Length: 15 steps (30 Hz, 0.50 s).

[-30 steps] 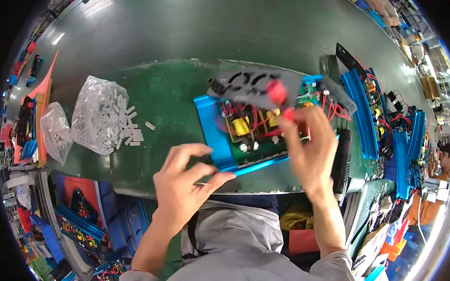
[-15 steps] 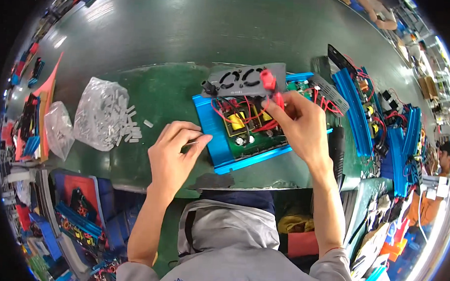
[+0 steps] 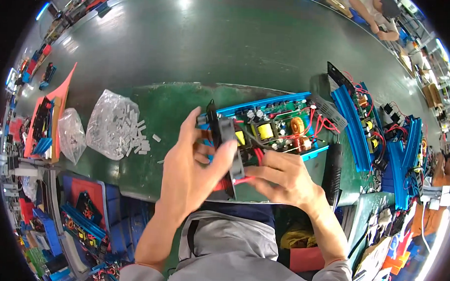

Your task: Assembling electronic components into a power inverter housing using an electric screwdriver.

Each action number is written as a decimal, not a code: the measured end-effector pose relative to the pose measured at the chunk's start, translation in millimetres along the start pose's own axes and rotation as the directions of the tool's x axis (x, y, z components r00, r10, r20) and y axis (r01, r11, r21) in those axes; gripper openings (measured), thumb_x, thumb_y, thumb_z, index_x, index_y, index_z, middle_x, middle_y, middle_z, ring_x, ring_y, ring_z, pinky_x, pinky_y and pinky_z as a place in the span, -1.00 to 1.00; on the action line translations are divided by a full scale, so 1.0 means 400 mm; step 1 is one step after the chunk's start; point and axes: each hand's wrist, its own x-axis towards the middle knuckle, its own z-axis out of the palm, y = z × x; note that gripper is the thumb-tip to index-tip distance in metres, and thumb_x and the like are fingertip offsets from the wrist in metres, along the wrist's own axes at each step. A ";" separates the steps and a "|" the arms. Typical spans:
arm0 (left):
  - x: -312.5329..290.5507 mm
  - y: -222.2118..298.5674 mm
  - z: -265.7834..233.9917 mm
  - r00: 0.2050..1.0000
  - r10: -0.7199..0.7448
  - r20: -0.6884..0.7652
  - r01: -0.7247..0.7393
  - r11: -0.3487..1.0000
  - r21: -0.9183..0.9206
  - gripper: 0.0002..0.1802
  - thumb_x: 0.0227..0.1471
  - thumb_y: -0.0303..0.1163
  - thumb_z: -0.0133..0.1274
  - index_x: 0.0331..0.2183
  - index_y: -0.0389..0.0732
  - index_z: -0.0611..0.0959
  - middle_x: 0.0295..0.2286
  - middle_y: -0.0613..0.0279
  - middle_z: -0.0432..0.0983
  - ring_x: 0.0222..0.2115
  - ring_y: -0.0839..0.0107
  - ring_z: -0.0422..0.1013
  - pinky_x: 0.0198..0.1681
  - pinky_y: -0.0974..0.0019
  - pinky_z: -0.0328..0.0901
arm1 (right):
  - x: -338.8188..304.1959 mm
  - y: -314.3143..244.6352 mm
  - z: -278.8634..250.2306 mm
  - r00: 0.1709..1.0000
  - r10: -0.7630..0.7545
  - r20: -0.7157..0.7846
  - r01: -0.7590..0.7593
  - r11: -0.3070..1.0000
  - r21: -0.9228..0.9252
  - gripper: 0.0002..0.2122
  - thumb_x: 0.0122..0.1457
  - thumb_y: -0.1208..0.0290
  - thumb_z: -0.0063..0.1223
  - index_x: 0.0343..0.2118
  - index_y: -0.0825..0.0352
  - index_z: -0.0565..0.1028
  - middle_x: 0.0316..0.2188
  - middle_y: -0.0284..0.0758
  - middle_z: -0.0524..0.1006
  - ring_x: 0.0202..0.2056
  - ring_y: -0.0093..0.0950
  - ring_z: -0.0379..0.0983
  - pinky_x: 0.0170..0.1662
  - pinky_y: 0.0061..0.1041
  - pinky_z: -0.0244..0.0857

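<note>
A blue metal housing [image 3: 268,104] holds a green circuit board with yellow transformers and a copper coil [image 3: 297,125]. At its left end, my left hand [image 3: 192,169] grips a dark end panel [image 3: 227,130] that stands on edge, thumb on the near face and fingers behind. Red wires [image 3: 258,154] run from the board to the panel. My right hand [image 3: 285,180] is beside the panel's lower part, its fingers pinched round a red wire. The fingertips are partly hidden. A grey vented plate [image 3: 330,113] hangs on red wires at the housing's right end.
Left of the housing lie a clear bag [image 3: 111,126] spilling small pale pieces and a second plastic bag [image 3: 71,135]. A tool with a black ribbed handle [image 3: 335,169] lies on the right. Beyond it sit more blue housings [image 3: 352,127]. Another person [image 3: 378,19] is at the far right.
My left hand has moved from the housing's left side onto the end panel. The panel has turned from lying over the board to standing on edge. My right hand has moved down toward me.
</note>
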 end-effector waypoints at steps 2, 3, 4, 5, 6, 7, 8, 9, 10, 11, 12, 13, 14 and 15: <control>-0.022 -0.021 -0.001 0.931 0.364 0.003 -0.363 0.926 0.107 -0.03 -0.16 -0.40 0.33 0.25 -0.37 0.23 -0.23 -0.02 0.55 -0.36 0.29 0.54 -0.17 0.24 0.44 | -0.004 -0.009 -0.039 0.992 0.125 0.030 -0.129 0.968 0.217 -0.67 -0.07 0.63 0.21 -0.17 0.27 0.58 -0.50 -0.33 0.43 -0.47 -0.35 0.46 -0.42 -0.41 0.38; -0.034 -0.027 0.003 0.906 0.422 0.038 -0.424 0.900 0.103 0.05 -0.26 -0.43 0.32 0.27 -0.33 0.21 -0.18 -0.06 0.54 -0.28 0.21 0.57 -0.14 0.19 0.45 | -0.005 0.002 -0.064 0.985 0.173 -0.023 -0.164 0.962 0.216 -0.64 -0.08 0.67 0.20 -0.14 0.27 0.58 -0.44 -0.32 0.48 -0.47 -0.40 0.48 -0.40 -0.45 0.39; -0.046 -0.040 0.008 0.902 0.429 0.043 -0.432 0.898 0.089 0.07 -0.27 -0.43 0.32 0.28 -0.32 0.19 -0.16 -0.07 0.54 -0.26 0.19 0.58 -0.14 0.18 0.45 | 0.001 0.009 -0.084 0.973 0.218 -0.077 -0.197 0.956 0.218 -0.60 -0.09 0.71 0.20 -0.11 0.27 0.57 -0.39 -0.31 0.53 -0.48 -0.46 0.49 -0.38 -0.49 0.40; -0.056 -0.052 0.013 0.898 0.437 0.052 -0.440 0.895 0.073 0.08 -0.27 -0.42 0.33 0.28 -0.32 0.18 -0.14 -0.08 0.53 -0.24 0.17 0.58 -0.14 0.17 0.45 | 0.012 0.003 -0.100 0.915 0.397 -0.070 -0.390 0.916 0.094 -0.50 -0.07 0.75 0.20 0.02 0.29 0.51 -0.27 -0.26 0.55 -0.42 -0.44 0.50 -0.32 -0.52 0.41; -0.074 -0.027 -0.001 0.949 0.302 0.095 -0.306 0.952 0.029 0.06 -0.22 -0.50 0.22 0.31 -0.35 0.11 -0.15 -0.07 0.53 -0.10 0.24 0.51 0.06 0.21 0.35 | 0.039 0.013 -0.106 0.951 0.306 -0.053 -0.305 0.952 0.032 -0.45 -0.06 0.74 0.21 0.07 0.29 0.46 -0.22 -0.25 0.55 -0.36 -0.41 0.51 -0.28 -0.50 0.43; -0.081 -0.030 -0.007 0.946 0.312 0.091 -0.316 0.948 0.032 0.06 -0.22 -0.50 0.22 0.31 -0.35 0.11 -0.15 -0.07 0.53 -0.10 0.24 0.51 0.06 0.21 0.35 | 0.080 0.030 -0.108 0.977 0.212 -0.029 -0.213 0.977 -0.028 -0.41 -0.05 0.74 0.22 0.13 0.30 0.42 -0.17 -0.24 0.54 -0.30 -0.37 0.52 -0.24 -0.48 0.44; -0.085 -0.039 -0.020 0.948 0.302 0.103 -0.305 0.952 0.013 0.05 -0.22 -0.50 0.22 0.31 -0.35 0.12 -0.12 -0.08 0.51 -0.12 0.24 0.51 0.04 0.22 0.36 | 0.122 0.039 -0.098 0.997 0.080 0.025 -0.077 0.993 -0.085 -0.33 -0.09 0.70 0.27 0.18 0.28 0.39 -0.10 -0.19 0.53 -0.10 -0.26 0.49 -0.10 -0.37 0.45; -0.083 -0.045 -0.025 0.947 0.297 0.124 -0.298 0.955 -0.010 0.05 -0.22 -0.50 0.22 0.31 -0.36 0.12 -0.10 -0.10 0.50 -0.14 0.24 0.52 0.01 0.23 0.37 | 0.159 0.046 -0.083 0.997 0.001 0.081 0.005 0.998 -0.065 -0.31 -0.11 0.68 0.28 0.20 0.27 0.37 -0.06 -0.18 0.52 -0.03 -0.22 0.45 -0.02 -0.31 0.42; -0.077 -0.056 -0.022 0.921 0.368 0.123 -0.370 0.929 -0.007 0.05 -0.23 -0.49 0.24 0.30 -0.39 0.14 -0.05 -0.13 0.48 -0.17 0.25 0.53 -0.03 0.25 0.39 | 0.195 0.057 -0.058 0.987 -0.079 0.137 0.085 0.996 -0.040 -0.28 -0.13 0.67 0.29 0.21 0.27 0.36 -0.02 -0.17 0.51 0.04 -0.18 0.42 0.05 -0.24 0.40; -0.072 -0.059 -0.017 0.899 0.420 0.121 -0.422 0.907 -0.008 0.05 -0.23 -0.48 0.26 0.29 -0.40 0.15 -0.04 -0.13 0.48 -0.17 0.26 0.53 -0.05 0.26 0.40 | 0.222 0.081 -0.024 0.966 -0.183 0.183 0.177 0.983 0.051 -0.29 -0.12 0.64 0.26 0.22 0.26 0.36 0.02 -0.17 0.50 0.10 -0.17 0.38 0.14 -0.22 0.33; -0.069 -0.061 -0.012 0.875 0.469 0.119 -0.471 0.882 -0.010 0.06 -0.24 -0.47 0.28 0.29 -0.41 0.17 -0.02 -0.13 0.47 -0.17 0.26 0.52 -0.07 0.26 0.41 | 0.241 0.091 0.001 0.936 -0.202 0.289 0.196 0.979 0.048 -0.33 -0.09 0.63 0.25 0.19 0.26 0.39 0.02 -0.18 0.51 0.10 -0.17 0.38 0.14 -0.22 0.33; -0.066 -0.067 -0.011 0.865 0.485 0.130 -0.488 0.873 -0.011 0.08 -0.26 -0.47 0.31 0.29 -0.42 0.16 0.04 -0.14 0.43 -0.16 0.26 0.52 -0.08 0.26 0.42 | 0.257 0.098 0.018 0.895 -0.213 0.392 0.212 0.976 0.046 -0.38 -0.07 0.62 0.24 0.17 0.26 0.42 0.02 -0.19 0.51 0.11 -0.18 0.37 0.15 -0.22 0.33; -0.069 -0.075 -0.016 0.867 0.484 0.118 -0.486 0.874 -0.008 0.08 -0.26 -0.47 0.31 0.29 -0.42 0.16 0.04 -0.14 0.43 -0.16 0.26 0.52 -0.08 0.26 0.42 | 0.275 0.099 0.038 0.884 -0.257 0.390 0.230 0.966 0.115 -0.52 -0.06 0.61 0.24 0.02 0.26 0.53 -0.12 -0.21 0.55 0.02 -0.21 0.42 0.08 -0.24 0.35; -0.071 -0.083 -0.020 0.856 0.505 0.111 -0.508 0.861 -0.005 0.09 -0.25 -0.48 0.31 0.30 -0.41 0.16 0.07 -0.14 0.41 -0.14 0.26 0.51 -0.08 0.26 0.42 | 0.290 0.106 0.032 0.880 -0.264 0.396 0.235 0.965 0.120 -0.52 -0.06 0.61 0.24 0.02 0.26 0.53 -0.12 -0.21 0.55 0.02 -0.21 0.42 0.08 -0.24 0.35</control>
